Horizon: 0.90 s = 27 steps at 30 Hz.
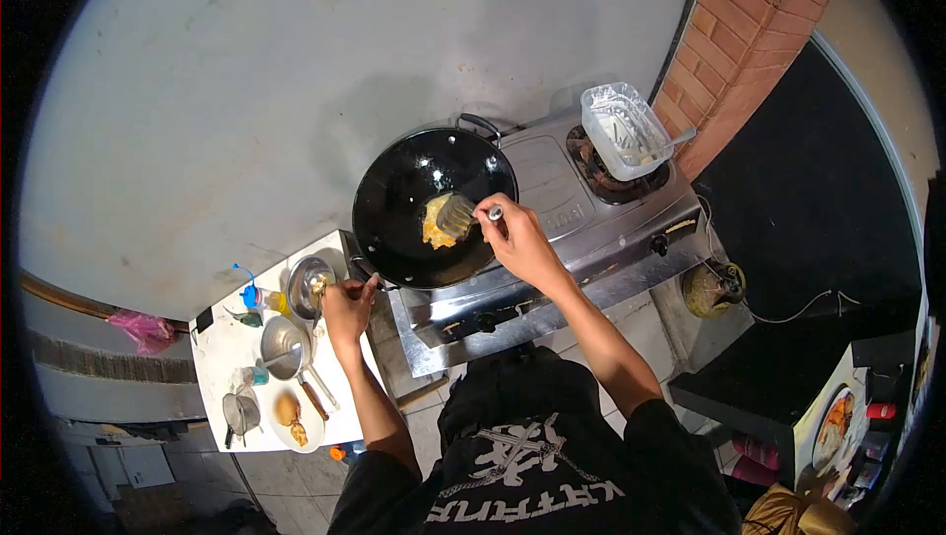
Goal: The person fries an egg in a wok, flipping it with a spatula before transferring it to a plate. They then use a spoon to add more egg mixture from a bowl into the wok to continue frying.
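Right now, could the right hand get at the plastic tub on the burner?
Probably yes: only stove top seems to lie between the right hand and the plastic tub, though that hand is holding a spatula.

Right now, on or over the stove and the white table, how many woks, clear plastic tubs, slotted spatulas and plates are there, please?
Wok: 1
Clear plastic tub: 1
Slotted spatula: 1
Plate: 1
Total: 4

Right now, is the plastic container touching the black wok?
Apart. The head view shows stove top between the plastic container and the black wok.
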Available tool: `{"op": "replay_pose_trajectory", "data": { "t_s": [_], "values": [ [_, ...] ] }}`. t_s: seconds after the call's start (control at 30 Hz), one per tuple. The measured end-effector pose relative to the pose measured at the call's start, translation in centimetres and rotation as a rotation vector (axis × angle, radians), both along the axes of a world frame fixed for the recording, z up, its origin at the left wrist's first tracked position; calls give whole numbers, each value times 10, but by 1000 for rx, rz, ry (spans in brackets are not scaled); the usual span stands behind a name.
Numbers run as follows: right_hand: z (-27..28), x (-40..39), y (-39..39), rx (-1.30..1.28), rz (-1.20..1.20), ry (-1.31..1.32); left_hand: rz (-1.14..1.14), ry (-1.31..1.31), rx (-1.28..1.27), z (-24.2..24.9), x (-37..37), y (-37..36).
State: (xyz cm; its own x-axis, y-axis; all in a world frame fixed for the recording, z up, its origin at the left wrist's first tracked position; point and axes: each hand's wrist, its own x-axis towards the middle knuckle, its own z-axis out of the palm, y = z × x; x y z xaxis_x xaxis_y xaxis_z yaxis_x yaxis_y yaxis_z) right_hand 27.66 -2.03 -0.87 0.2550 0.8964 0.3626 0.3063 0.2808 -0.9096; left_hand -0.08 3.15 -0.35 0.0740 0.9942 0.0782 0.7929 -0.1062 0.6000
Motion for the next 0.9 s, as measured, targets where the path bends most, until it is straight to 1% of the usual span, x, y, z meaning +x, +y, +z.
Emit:
{"op": "replay_pose_trajectory", "data": {
  "t_s": [0.13,0.23,0.3,0.43,0.5,0.53,0.7,0.83,0.9],
  "values": [
    [-6,-2,-4,-11,34,31,12,7,-19,0,1,1],
    [-8,-5,-1,-34,47,-20,19,14,-23,0,1,2],
    [-12,-5,3,13,27,-61,23,8,-7,0,1,2],
    [-13,-2,7,-31,50,-45,24,-4,26,0,2,0],
    [-15,-1,10,53,3,-81,28,-23,33,-4,-1,1],
    [-15,-1,12,55,6,-82,28,-43,39,-7,-2,2],
    [-9,-5,21,19,-17,1,25,-11,23,-9,-3,3],
    [-17,-10,34,-1,12,49,23,10,24,-7,-2,3],
    [-20,-14,36,64,-22,-26,32,-8,11,-6,-1,2]
  ]
}}
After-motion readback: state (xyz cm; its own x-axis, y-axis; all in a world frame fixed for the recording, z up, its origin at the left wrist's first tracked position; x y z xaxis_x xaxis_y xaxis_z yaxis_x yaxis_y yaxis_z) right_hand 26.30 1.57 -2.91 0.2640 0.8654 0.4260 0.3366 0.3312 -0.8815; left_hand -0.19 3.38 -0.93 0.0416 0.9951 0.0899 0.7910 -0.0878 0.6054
